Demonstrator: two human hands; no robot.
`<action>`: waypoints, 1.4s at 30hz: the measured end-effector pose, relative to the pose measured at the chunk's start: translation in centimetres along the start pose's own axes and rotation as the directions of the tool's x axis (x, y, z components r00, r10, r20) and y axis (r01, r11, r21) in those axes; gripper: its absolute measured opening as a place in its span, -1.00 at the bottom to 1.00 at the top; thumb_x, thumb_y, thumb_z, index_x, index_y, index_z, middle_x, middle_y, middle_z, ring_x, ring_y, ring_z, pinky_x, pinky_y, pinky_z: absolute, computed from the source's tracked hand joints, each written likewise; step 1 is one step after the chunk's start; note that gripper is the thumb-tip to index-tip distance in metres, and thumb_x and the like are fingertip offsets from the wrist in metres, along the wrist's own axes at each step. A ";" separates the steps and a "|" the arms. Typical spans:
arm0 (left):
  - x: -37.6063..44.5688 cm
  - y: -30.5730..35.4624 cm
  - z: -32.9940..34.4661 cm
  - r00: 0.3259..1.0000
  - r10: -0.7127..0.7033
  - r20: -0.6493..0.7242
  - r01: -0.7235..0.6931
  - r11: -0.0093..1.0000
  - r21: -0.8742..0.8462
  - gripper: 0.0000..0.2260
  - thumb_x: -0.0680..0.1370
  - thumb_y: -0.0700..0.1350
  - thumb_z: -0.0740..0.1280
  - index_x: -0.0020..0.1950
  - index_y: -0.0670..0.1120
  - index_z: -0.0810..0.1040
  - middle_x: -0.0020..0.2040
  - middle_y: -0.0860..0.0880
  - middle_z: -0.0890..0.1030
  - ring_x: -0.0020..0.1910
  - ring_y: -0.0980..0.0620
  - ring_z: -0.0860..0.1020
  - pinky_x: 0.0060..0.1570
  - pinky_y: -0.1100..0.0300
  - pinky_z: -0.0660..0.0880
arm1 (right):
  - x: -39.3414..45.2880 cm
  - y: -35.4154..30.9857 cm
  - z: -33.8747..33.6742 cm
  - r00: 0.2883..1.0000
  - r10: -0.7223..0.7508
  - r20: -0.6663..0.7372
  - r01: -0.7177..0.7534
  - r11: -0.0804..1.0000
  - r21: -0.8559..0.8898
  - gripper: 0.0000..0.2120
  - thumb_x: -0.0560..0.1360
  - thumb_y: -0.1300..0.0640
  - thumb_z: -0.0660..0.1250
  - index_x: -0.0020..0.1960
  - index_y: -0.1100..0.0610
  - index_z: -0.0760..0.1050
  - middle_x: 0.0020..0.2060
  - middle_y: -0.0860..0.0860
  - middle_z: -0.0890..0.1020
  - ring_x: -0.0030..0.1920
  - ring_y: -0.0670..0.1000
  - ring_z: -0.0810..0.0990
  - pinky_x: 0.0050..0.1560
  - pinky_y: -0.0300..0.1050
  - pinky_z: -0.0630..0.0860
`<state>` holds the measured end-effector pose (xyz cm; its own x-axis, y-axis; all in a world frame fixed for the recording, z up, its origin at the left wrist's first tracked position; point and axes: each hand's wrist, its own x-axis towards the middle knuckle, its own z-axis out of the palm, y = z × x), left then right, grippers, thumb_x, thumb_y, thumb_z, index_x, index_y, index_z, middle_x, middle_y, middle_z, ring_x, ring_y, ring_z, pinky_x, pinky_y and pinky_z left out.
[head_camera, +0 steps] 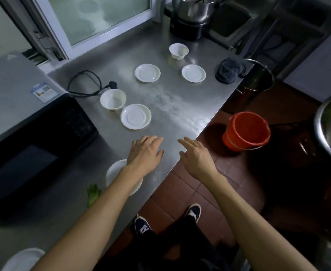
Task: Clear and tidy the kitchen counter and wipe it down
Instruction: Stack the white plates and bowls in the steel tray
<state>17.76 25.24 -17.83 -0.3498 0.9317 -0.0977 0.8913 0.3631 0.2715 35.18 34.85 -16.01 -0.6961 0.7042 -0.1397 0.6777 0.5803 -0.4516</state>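
The left hand (144, 153) hovers low over the near part of the steel desk (180, 106) with fingers relaxed and holding nothing, and the right hand (197, 159) reaches out beside it at the desk's edge, likewise open and empty. The crockery lies scattered ahead: a near saucer (135, 116) just beside a near bowl (113, 99), two more saucers (147, 72) (193, 73) further on, and a far bowl (178, 51) by the kettle base (186, 29). Another white dish (114, 173) sits partly under the left forearm. The grey rag (229, 70) lies crumpled at the far right edge, well apart from both hands. The step looks to be gathering the dishes before any wiping. It would go best to stack saucers on saucers and nest the bowls separately, lifting each rather than sliding it on the steel, working from the nearest outward, and keeping clear of the black cable (84, 83) near the bowl.
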 end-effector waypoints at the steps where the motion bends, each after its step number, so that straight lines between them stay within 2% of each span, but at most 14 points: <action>1: 1.1 0.4 0.0 1.000 0.002 0.000 -0.002 1.000 0.008 -0.54 0.62 0.06 0.23 0.52 0.00 0.33 0.44 0.03 0.43 0.40 -0.05 0.36 0.29 -0.03 0.32 | 0.8 0.8 -0.5 1.000 0.008 -0.003 -0.008 1.000 -0.001 -0.53 0.59 0.13 0.27 0.49 0.03 0.38 0.46 0.04 0.43 0.45 0.15 0.35 0.35 0.17 0.39; 7: 7.2 3.4 0.5 0.999 -0.045 -0.001 0.045 0.998 0.043 -0.55 0.61 0.06 0.23 0.49 -0.01 0.37 0.41 0.01 0.46 0.37 -0.07 0.40 0.30 -0.03 0.34 | 5.7 6.7 -3.2 1.000 -0.003 0.022 0.002 0.999 0.037 -0.53 0.58 0.14 0.26 0.48 0.04 0.38 0.45 0.05 0.43 0.45 0.16 0.35 0.35 0.16 0.39; 12: 10.8 5.5 1.0 0.989 -0.150 -0.004 0.150 0.986 0.068 -0.56 0.61 0.05 0.25 0.48 -0.02 0.39 0.41 0.00 0.47 0.35 -0.09 0.42 0.26 -0.06 0.37 | 10.7 10.6 -5.5 0.993 -0.088 0.084 0.083 0.995 0.056 -0.54 0.58 0.13 0.25 0.49 0.05 0.37 0.45 0.05 0.43 0.44 0.16 0.37 0.34 0.16 0.39; 17: 12.5 6.1 0.7 0.967 -0.254 -0.013 0.254 0.965 0.065 -0.54 0.58 0.00 0.32 0.47 -0.04 0.41 0.42 -0.03 0.45 0.35 -0.12 0.43 0.23 -0.12 0.42 | 15.6 11.1 -6.7 0.970 -0.197 0.140 0.188 0.979 0.076 -0.53 0.61 0.12 0.23 0.51 0.06 0.33 0.48 0.07 0.40 0.47 0.15 0.34 0.40 0.13 0.35; 20: 13.1 5.4 0.4 0.945 -0.324 -0.051 0.327 0.943 0.057 -0.53 0.55 0.00 0.36 0.44 -0.05 0.43 0.40 -0.06 0.46 0.32 -0.15 0.45 0.14 -0.15 0.47 | 17.9 10.7 -6.7 0.951 -0.263 0.164 0.255 0.964 0.072 -0.54 0.61 0.13 0.23 0.51 0.08 0.34 0.46 0.07 0.42 0.44 0.18 0.36 0.40 0.12 0.36; 27: 14.5 0.7 0.5 0.893 -0.440 -0.098 0.445 0.895 0.032 -0.62 0.55 0.03 0.34 0.33 -0.06 0.48 0.26 -0.04 0.54 0.19 -0.19 0.51 -0.03 -0.13 0.53 | 22.8 7.6 -4.3 0.905 -0.336 0.260 0.327 0.942 0.078 -0.54 0.61 0.13 0.24 0.50 0.09 0.35 0.46 0.07 0.42 0.44 0.18 0.35 0.39 0.13 0.34; 31: 16.3 -2.9 0.1 0.841 -0.532 -0.100 0.535 0.845 0.003 -0.60 0.56 0.05 0.28 0.37 -0.03 0.43 0.35 -0.01 0.47 0.28 -0.15 0.45 0.07 -0.10 0.48 | 25.5 4.9 -2.9 0.870 -0.395 0.295 0.401 0.915 0.042 -0.55 0.59 0.13 0.27 0.48 0.09 0.38 0.44 0.07 0.44 0.41 0.17 0.39 0.35 0.17 0.38; 34: 17.7 -6.6 -0.2 0.788 -0.607 -0.107 0.606 0.794 -0.040 -0.58 0.55 0.07 0.26 0.39 -0.01 0.39 0.37 -0.01 0.43 0.29 -0.13 0.43 0.05 -0.10 0.47 | 28.0 3.6 -2.0 0.835 -0.442 0.328 0.476 0.879 -0.030 -0.56 0.57 0.14 0.30 0.45 0.08 0.40 0.41 0.08 0.47 0.41 0.18 0.40 0.33 0.19 0.40; 38: 19.1 -11.5 -0.5 0.735 -0.673 -0.080 0.671 0.740 -0.057 -0.54 0.57 0.09 0.24 0.45 0.00 0.30 0.45 -0.04 0.33 0.40 -0.13 0.30 0.10 -0.15 0.48 | 31.4 1.5 -1.1 0.777 -0.484 0.401 0.569 0.814 -0.119 -0.55 0.60 0.13 0.27 0.49 0.04 0.35 0.47 0.07 0.40 0.48 0.13 0.30 0.40 0.12 0.27; 42: 20.7 -14.9 -0.4 0.701 -0.713 -0.003 0.709 0.697 -0.104 -0.40 0.56 0.16 0.27 0.53 0.04 0.14 0.57 -0.08 0.11 0.53 -0.19 0.08 0.28 -0.24 0.36 | 33.6 -0.7 -0.2 0.788 -0.476 0.391 0.549 0.831 -0.094 -0.54 0.61 0.12 0.26 0.49 0.04 0.35 0.47 0.06 0.40 0.48 0.11 0.31 0.41 0.12 0.30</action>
<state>-2.83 39.11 -23.52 -0.8819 0.3938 -0.2592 0.3432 0.9132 0.2197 11.40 58.16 -20.23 -0.9636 0.1183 -0.2397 0.2032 0.9068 -0.3693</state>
